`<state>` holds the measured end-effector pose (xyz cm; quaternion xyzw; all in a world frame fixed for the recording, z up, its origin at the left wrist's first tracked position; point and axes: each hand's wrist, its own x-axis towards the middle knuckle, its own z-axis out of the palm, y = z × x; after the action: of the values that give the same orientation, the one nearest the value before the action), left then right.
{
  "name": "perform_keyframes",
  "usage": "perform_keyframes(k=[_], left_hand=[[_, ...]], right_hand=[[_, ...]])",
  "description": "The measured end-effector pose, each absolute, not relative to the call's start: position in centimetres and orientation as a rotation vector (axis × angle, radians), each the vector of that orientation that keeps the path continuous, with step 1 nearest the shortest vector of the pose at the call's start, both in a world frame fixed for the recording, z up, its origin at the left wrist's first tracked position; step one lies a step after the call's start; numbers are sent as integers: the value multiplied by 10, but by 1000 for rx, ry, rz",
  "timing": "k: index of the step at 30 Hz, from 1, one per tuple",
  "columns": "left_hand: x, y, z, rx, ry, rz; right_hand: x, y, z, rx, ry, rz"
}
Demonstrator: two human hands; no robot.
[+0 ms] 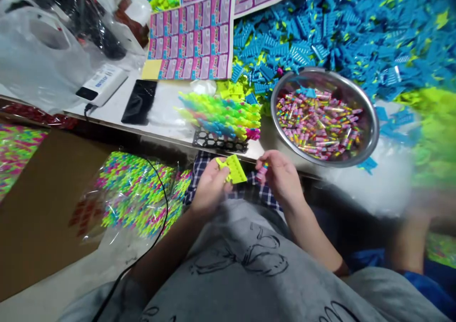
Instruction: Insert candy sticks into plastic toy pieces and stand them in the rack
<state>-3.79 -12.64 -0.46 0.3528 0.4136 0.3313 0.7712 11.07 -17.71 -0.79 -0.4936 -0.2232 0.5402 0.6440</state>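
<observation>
My left hand grips a yellow-green ridged plastic piece, its wide end pointing right. Just to the right, my right hand pinches a small pink-wrapped tube between thumb and fingers. The two pieces are apart, both held over my lap at the table's front edge. Behind my right hand is a steel bowl full of small tubes like the one I hold. A stack of multicoloured plastic pieces sits on a black perforated rack behind my left hand.
Blue plastic pieces are heaped at the back right. Printed label sheets lie at the back middle. A phone, a white power bank and plastic bags are at left. Bagged coloured pieces and a cable are below.
</observation>
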Motion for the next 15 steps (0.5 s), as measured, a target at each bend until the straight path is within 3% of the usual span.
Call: perform_keyframes(k=[15], left_hand=[[-31, -125, 6, 902, 1056, 558]], right_hand=[[101, -184, -12, -906, -201, 1383]])
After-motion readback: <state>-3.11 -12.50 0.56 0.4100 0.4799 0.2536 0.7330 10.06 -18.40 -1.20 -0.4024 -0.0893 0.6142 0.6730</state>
